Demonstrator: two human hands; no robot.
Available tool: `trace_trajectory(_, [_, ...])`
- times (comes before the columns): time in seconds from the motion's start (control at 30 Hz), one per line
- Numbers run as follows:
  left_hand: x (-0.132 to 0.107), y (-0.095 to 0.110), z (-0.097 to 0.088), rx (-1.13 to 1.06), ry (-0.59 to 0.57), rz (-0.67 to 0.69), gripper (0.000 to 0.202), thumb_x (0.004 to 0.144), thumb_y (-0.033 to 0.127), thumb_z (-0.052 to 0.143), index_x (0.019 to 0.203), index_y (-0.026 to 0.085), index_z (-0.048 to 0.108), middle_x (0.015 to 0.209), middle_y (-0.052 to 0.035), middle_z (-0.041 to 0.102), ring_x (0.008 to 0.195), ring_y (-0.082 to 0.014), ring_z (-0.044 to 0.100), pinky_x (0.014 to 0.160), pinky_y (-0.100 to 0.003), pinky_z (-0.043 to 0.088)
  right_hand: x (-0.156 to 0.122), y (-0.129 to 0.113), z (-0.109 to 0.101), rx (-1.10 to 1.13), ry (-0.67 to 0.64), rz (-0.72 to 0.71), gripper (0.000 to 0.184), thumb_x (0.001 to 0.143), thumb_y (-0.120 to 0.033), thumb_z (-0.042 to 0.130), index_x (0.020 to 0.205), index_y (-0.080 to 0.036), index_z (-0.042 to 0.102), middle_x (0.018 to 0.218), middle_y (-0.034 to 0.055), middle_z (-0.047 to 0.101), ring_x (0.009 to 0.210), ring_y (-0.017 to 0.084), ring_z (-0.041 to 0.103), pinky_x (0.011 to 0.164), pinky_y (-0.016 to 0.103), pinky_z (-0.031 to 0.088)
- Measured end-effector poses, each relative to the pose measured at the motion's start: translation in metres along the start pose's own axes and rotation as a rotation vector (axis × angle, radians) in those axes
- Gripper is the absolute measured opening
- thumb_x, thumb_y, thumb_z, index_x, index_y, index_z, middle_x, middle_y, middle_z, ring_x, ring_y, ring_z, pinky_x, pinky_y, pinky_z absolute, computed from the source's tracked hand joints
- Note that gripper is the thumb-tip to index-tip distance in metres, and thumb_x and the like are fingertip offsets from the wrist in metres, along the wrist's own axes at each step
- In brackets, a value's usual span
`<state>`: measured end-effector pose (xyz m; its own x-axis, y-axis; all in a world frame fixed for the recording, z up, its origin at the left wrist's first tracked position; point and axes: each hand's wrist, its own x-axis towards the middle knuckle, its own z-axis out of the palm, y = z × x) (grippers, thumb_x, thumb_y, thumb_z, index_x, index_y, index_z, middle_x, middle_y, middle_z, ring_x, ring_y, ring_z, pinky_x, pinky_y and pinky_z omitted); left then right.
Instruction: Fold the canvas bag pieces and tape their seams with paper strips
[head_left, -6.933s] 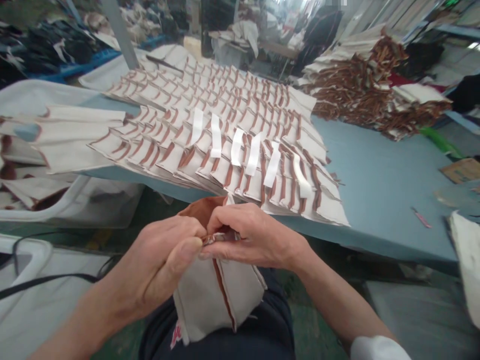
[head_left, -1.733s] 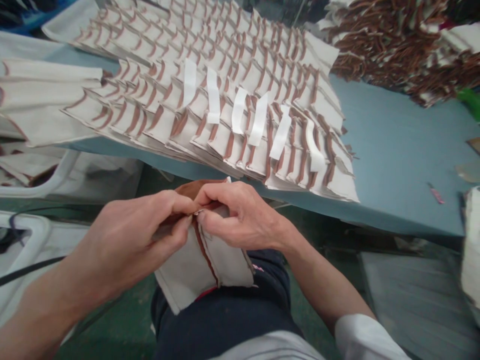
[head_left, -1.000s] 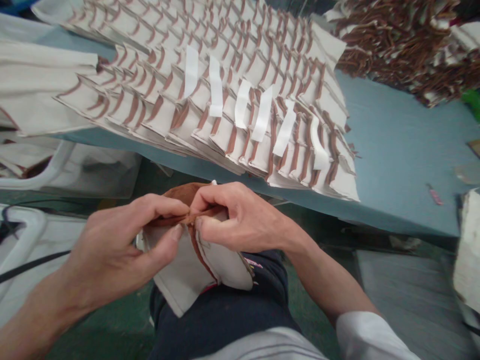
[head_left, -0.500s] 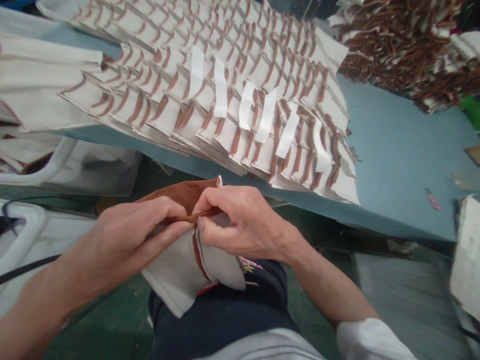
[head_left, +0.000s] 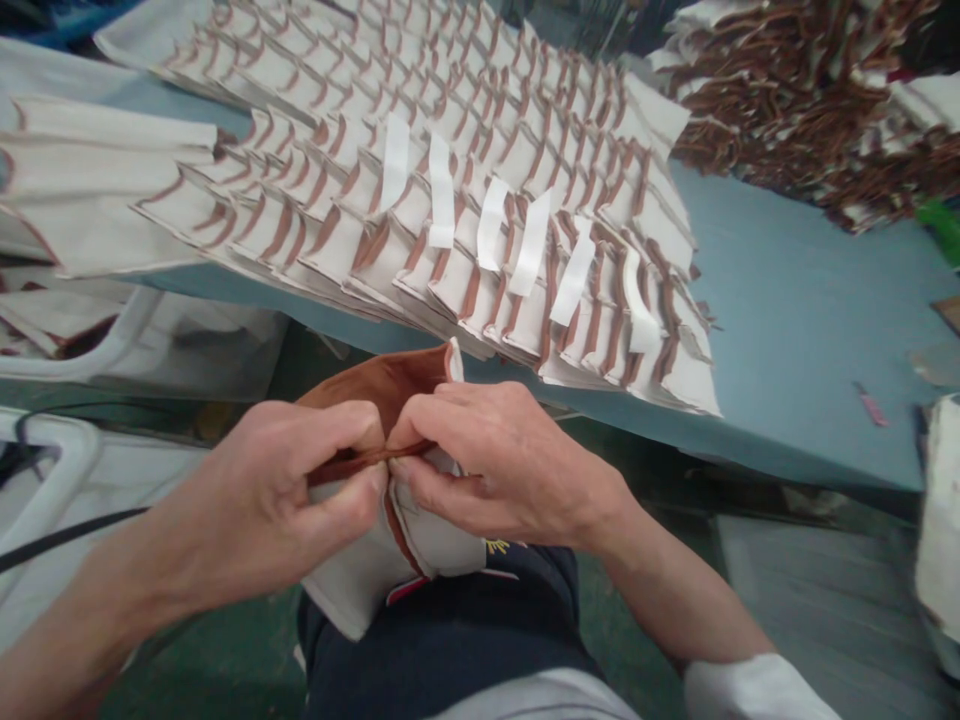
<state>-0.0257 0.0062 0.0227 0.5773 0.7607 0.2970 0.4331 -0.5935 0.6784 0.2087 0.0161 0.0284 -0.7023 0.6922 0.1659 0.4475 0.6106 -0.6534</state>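
Holding a cream cloth piece [head_left: 352,585] with a brown inside up over the dark-trousered lap [head_left: 450,650], just short of the blue table [head_left: 795,310]. Got its brown edge pinched between thumb and fingers of the left hand [head_left: 292,490], and pinched the same way in the right hand [head_left: 502,455], right at the seam. Seeing overlapping rows of cloth stacks [head_left: 375,265] on the table too, with 6 white strips [head_left: 442,190] across the front. Also spotting a messy brown-and-cream heap [head_left: 780,130] off right.
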Motion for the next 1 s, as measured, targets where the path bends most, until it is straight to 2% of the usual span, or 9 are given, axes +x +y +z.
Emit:
trace_trajectory(0.1, [-0.003,-0.007,0.004,-0.377,-0.033,-0.072,0.033,0.097,0.017,0.064,0.068,0.023,0.051,0.058,0.0111,0.041,0.047,-0.0058,0.037,0.045,-0.018,0.028,0.001,0.010,0.006,0.425,-0.029,-0.003,0.014,0.105,-0.026,0.068,0.091,-0.024,0.065,0.082,-0.0015,0.071,0.072,0.014,0.062,0.070,0.027,0.048])
trace_trajectory(0.2, [-0.007,-0.007,0.013,-0.698,0.017,-0.125,0.050,0.104,0.036,0.077,0.063,0.021,0.053,0.057,0.0088,0.045,0.048,-0.0071,0.038,0.044,-0.018,0.031,0.004,0.016,0.018,0.874,-0.071,0.024,0.022,0.102,-0.030,0.074,0.085,-0.024,0.063,0.079,-0.0033,0.064,0.067,0.011,0.052,0.064,0.024,0.045])
trace_trajectory(0.3, [-0.011,-0.004,0.025,-0.816,0.073,-0.141,0.061,0.109,0.059,0.073,0.065,0.021,0.055,0.058,0.0063,0.052,0.048,-0.0091,0.045,0.044,-0.019,0.037,0.008,0.020,0.033,1.207,-0.082,0.062,0.032,0.096,-0.037,0.089,0.083,-0.020,0.065,0.077,-0.0039,0.062,0.067,0.010,0.052,0.063,0.023,0.047])
trace_trajectory(0.37, [-0.014,-0.003,0.032,-0.863,0.112,-0.155,0.060,0.110,0.062,0.072,0.069,0.021,0.055,0.059,0.0062,0.055,0.047,-0.0089,0.044,0.043,-0.019,0.037,0.008,0.023,0.040,1.329,-0.087,0.086,0.038,0.091,-0.042,0.097,0.085,-0.018,0.068,0.076,-0.0041,0.063,0.066,0.009,0.052,0.064,0.022,0.048])
trace_trajectory(0.53, [-0.019,-0.009,0.033,-0.844,0.109,-0.148,0.056,0.107,0.057,0.079,0.069,0.019,0.061,0.062,0.0052,0.057,0.051,-0.0084,0.049,0.047,-0.018,0.041,0.007,0.030,0.045,1.401,-0.146,0.118,0.039,0.090,-0.042,0.099,0.087,-0.015,0.071,0.076,-0.0051,0.064,0.065,0.008,0.052,0.066,0.021,0.047])
trace_trajectory(0.77, [-0.025,-0.010,0.027,-0.701,0.133,-0.081,0.050,0.110,0.057,0.074,0.075,0.022,0.067,0.066,0.0033,0.066,0.055,-0.0116,0.062,0.053,-0.018,0.052,0.006,0.026,0.046,1.392,-0.156,0.159,0.045,0.085,-0.049,0.101,0.086,-0.016,0.070,0.075,-0.0047,0.065,0.066,0.009,0.054,0.067,0.023,0.047])
trace_trajectory(0.83, [-0.023,-0.007,0.026,-0.626,0.129,-0.072,0.041,0.108,0.042,0.077,0.074,0.022,0.067,0.066,0.0045,0.066,0.056,-0.0103,0.061,0.054,-0.017,0.049,0.005,0.024,0.042,1.337,-0.152,0.172,0.048,0.084,-0.052,0.101,0.083,-0.017,0.069,0.073,-0.0056,0.062,0.065,0.009,0.050,0.065,0.023,0.044])
trace_trajectory(0.93, [-0.018,-0.004,0.023,-0.525,0.109,-0.060,0.029,0.097,0.013,0.075,0.072,0.022,0.065,0.062,0.0089,0.061,0.052,-0.0064,0.053,0.052,-0.014,0.041,0.006,0.021,0.035,1.224,-0.135,0.201,0.052,0.084,-0.056,0.100,0.077,-0.017,0.065,0.069,-0.0074,0.054,0.063,0.008,0.041,0.058,0.023,0.034])
trace_trajectory(1.0, [-0.016,-0.004,0.020,-0.494,0.098,-0.056,0.027,0.094,0.008,0.071,0.073,0.023,0.066,0.060,0.0105,0.061,0.050,-0.0056,0.051,0.051,-0.013,0.039,0.007,0.019,0.033,1.174,-0.126,0.221,0.056,0.084,-0.054,0.100,0.071,-0.019,0.059,0.066,-0.0091,0.047,0.062,0.008,0.035,0.056,0.024,0.028])
